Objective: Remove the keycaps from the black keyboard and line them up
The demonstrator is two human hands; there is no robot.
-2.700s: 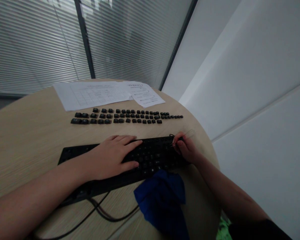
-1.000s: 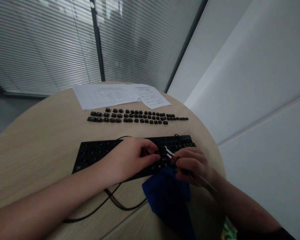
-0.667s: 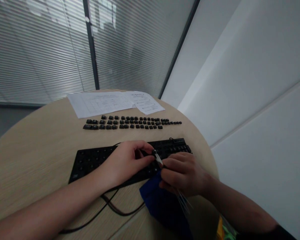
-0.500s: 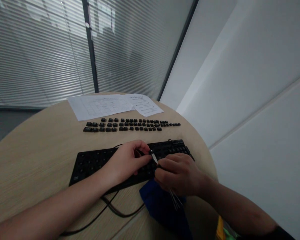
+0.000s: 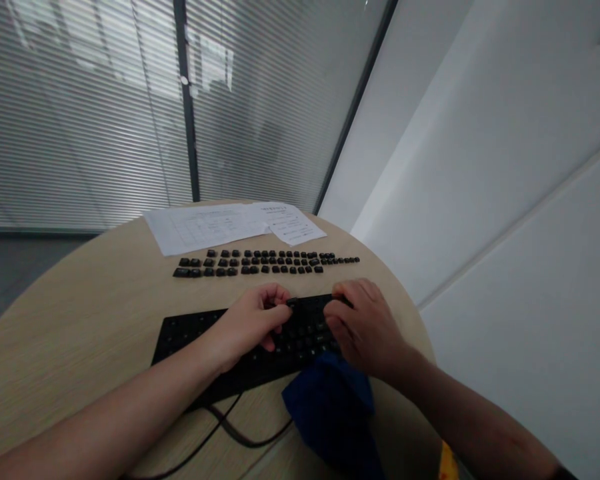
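A black keyboard (image 5: 300,347) lies across the near part of the round table, some of its key spots without caps. My left hand (image 5: 253,320) is over its middle, thumb and forefinger pinching a small black keycap (image 5: 292,302). At the right end of the keyboard is my right hand (image 5: 363,327), fingers curled down over its far edge. What those fingers hold, if anything, is hidden. Just below the right hand a dark blue cloth (image 5: 330,407) overlaps the keyboard's near edge.
Several loose black keycaps (image 5: 250,262) stand in rows beyond the keyboard. Behind them lie printed paper sheets (image 5: 210,227). A black cable (image 5: 245,440) loops on the near side of the wooden table (image 5: 80,320). A white wall (image 5: 520,220) rises at the right.
My right hand has moved away from my left, up and right to the keyboard's far edge. The pale tool and thin wires at it are out of sight. My left hand still pinches the keycap.
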